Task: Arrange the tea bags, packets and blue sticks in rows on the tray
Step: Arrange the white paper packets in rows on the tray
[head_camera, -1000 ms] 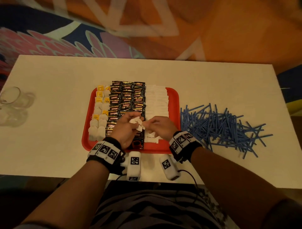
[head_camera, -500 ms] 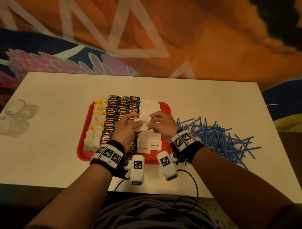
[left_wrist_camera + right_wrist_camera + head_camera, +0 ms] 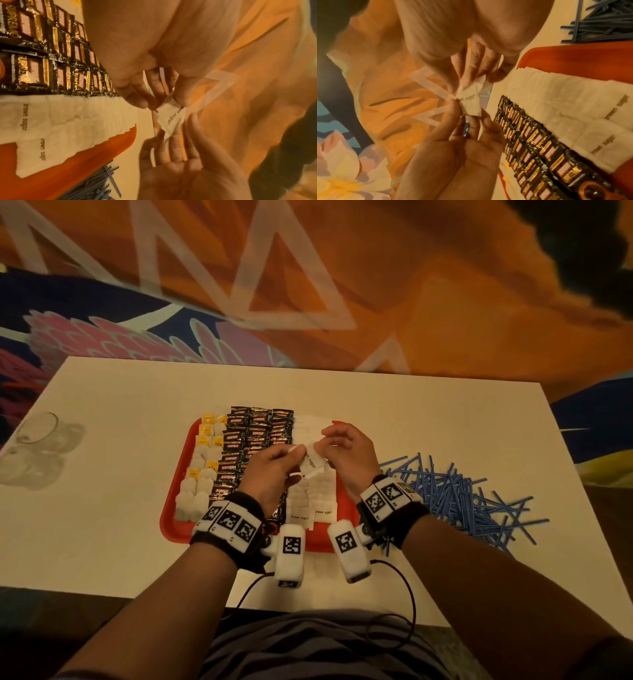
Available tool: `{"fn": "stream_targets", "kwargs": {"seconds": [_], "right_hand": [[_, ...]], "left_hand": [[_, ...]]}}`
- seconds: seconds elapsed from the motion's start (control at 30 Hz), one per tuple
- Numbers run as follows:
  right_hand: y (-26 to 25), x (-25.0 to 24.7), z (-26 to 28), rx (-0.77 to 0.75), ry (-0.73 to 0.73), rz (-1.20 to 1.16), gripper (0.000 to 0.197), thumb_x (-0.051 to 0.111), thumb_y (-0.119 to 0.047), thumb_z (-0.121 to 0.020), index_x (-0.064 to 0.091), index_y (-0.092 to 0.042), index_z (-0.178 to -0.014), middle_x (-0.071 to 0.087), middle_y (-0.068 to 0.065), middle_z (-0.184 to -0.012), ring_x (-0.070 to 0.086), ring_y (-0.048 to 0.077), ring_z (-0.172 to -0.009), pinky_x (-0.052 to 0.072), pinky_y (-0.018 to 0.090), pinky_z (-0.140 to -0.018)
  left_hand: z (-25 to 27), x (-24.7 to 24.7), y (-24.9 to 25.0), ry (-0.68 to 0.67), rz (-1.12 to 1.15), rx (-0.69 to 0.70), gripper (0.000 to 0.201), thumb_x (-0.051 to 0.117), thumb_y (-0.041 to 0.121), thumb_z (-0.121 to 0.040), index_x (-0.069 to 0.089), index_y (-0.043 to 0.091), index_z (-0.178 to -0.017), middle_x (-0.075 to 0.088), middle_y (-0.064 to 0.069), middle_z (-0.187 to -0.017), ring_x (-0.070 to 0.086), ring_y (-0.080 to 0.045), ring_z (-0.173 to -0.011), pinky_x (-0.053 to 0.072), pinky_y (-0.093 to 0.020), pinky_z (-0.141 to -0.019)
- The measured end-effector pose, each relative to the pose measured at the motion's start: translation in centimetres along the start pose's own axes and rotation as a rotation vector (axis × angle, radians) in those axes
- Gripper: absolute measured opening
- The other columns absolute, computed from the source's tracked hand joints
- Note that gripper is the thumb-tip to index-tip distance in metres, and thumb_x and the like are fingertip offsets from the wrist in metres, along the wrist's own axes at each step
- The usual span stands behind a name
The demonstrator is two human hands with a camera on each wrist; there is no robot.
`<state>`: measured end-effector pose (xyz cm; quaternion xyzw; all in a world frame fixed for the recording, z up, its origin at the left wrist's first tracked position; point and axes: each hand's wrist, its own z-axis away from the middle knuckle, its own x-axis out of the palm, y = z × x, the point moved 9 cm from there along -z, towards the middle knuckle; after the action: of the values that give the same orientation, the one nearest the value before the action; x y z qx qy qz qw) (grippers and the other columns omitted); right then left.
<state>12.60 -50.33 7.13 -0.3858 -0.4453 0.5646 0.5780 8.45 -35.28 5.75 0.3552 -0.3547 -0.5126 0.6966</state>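
Note:
Above the red tray [image 3: 170, 515] both hands pinch one white brown-sugar packet [image 3: 311, 463] between them. My left hand [image 3: 297, 453] holds its left edge and my right hand [image 3: 324, 444] its right edge. The left wrist view shows the packet [image 3: 171, 117] crumpled between the fingertips, as does the right wrist view [image 3: 471, 104]. On the tray lie tea bags [image 3: 202, 470] with yellow tags at the left, black coffee packets [image 3: 255, 433] in the middle, and rows of white sugar packets [image 3: 315, 498] at the right. The blue sticks [image 3: 452, 494] lie heaped on the table, right of the tray.
A clear glass [image 3: 37, 433] stands at the table's left edge. The white table [image 3: 411, 419] ends close in front of the tray, where my wrist cables hang. Beyond the far edge lies a patterned orange floor.
Both hands, still holding the sugar packet, have moved from the near end of the tray to above its middle. The head view has tilted up a little.

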Motion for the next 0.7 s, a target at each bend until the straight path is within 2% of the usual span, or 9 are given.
{"fn": "stream_targets", "kwargs": {"seconds": [0.07, 0.1, 0.2, 0.27, 0.37, 0.43, 0.53, 0.63, 0.7], "right_hand": [[0.9, 0.6, 0.2, 0.055, -0.087, 0.101, 0.02, 0.079, -0.015, -0.079, 0.066, -0.022, -0.092, 0.066, 0.003, -0.096, 0.064, 0.016, -0.085, 0.052, 0.029, -0.067], [1.3, 0.7, 0.2, 0.076, -0.114, 0.125, 0.018, 0.079, -0.016, -0.079, 0.066, -0.023, -0.089, 0.066, 0.005, -0.097, 0.064, 0.016, -0.086, 0.051, 0.028, -0.065], [1.2, 0.2, -0.1, 0.047, -0.052, 0.171, 0.017, 0.082, -0.016, -0.076, 0.07, -0.027, -0.078, 0.069, 0.004, -0.09, 0.063, 0.016, -0.082, 0.05, 0.028, -0.064], [0.8, -0.5, -0.3, -0.009, 0.022, 0.228, 0.016, 0.085, -0.019, -0.071, 0.073, -0.029, -0.07, 0.071, -0.001, -0.081, 0.063, 0.011, -0.076, 0.052, 0.029, -0.067], [0.8, -0.9, -0.3, -0.033, 0.059, 0.245, 0.021, 0.086, -0.014, -0.069, 0.072, -0.029, -0.067, 0.065, -0.009, -0.066, 0.059, 0.003, -0.063, 0.052, 0.024, -0.069], [1.2, -0.8, -0.1, -0.02, 0.038, 0.213, 0.022, 0.086, -0.009, -0.069, 0.072, -0.026, -0.07, 0.063, -0.009, -0.061, 0.057, 0.001, -0.058, 0.052, 0.023, -0.067], [2.2, -0.8, 0.2, 0.01, 0.011, 0.193, 0.02, 0.085, -0.011, -0.072, 0.069, -0.02, -0.081, 0.063, -0.003, -0.064, 0.057, 0.003, -0.056, 0.05, 0.024, -0.062], [5.4, -0.5, 0.5, 0.182, -0.084, 0.259, 0.031, 0.084, -0.024, -0.075, 0.069, -0.013, -0.101, 0.071, 0.006, -0.087, 0.066, 0.013, -0.074, 0.051, 0.026, -0.058], [7.7, 0.0, 0.9, 0.265, -0.157, 0.313, 0.039, 0.081, -0.022, -0.078, 0.067, -0.002, -0.108, 0.073, 0.012, -0.092, 0.069, 0.014, -0.074, 0.049, 0.022, -0.053]], "left_hand": [[-0.2, -0.1, -0.2, 0.006, 0.055, -0.015, 0.025, 0.064, 0.017, -0.095, 0.067, -0.002, -0.111, 0.067, -0.001, -0.081, 0.062, -0.01, -0.067, 0.05, -0.028, -0.066], [-0.2, -0.2, -0.3, 0.008, 0.068, -0.021, 0.023, 0.064, 0.015, -0.095, 0.067, -0.002, -0.11, 0.066, -0.001, -0.08, 0.062, -0.009, -0.066, 0.05, -0.028, -0.066], [-0.4, -0.4, -0.7, 0.014, 0.003, -0.014, 0.011, 0.059, 0.007, -0.097, 0.067, 0.001, -0.102, 0.066, -0.004, -0.084, 0.061, -0.015, -0.075, 0.051, -0.029, -0.067], [-0.4, -0.4, -0.8, 0.009, -0.06, 0.002, 0.013, 0.055, 0.002, -0.098, 0.068, 0.007, -0.097, 0.068, -0.003, -0.082, 0.062, -0.016, -0.077, 0.05, -0.03, -0.07], [-0.4, 0.0, -0.9, -0.03, -0.107, -0.014, 0.022, 0.053, -0.002, -0.096, 0.068, 0.01, -0.106, 0.07, -0.002, -0.085, 0.064, -0.016, -0.079, 0.05, -0.03, -0.069], [-0.4, 0.0, -1.3, -0.042, -0.098, -0.036, 0.02, 0.058, 0.005, -0.095, 0.07, 0.009, -0.11, 0.07, -0.002, -0.086, 0.064, -0.016, -0.078, 0.05, -0.03, -0.068], [-0.8, -1.1, -1.9, 0.047, -0.115, 0.0, 0.015, 0.065, 0.017, -0.095, 0.072, 0.007, -0.104, 0.069, -0.002, -0.084, 0.064, -0.016, -0.079, 0.051, -0.031, -0.066], [-1.1, -2.2, -3.4, 0.113, -0.121, 0.007, 0.016, 0.068, 0.016, -0.093, 0.073, 0.006, -0.104, 0.07, -0.008, -0.094, 0.066, -0.021, -0.088, 0.054, -0.031, -0.07], [-1.0, -2.8, -4.5, 0.131, -0.146, -0.006, 0.012, 0.068, 0.016, -0.093, 0.073, 0.008, -0.101, 0.07, -0.008, -0.092, 0.066, -0.022, -0.089, 0.056, -0.032, -0.072]]}}
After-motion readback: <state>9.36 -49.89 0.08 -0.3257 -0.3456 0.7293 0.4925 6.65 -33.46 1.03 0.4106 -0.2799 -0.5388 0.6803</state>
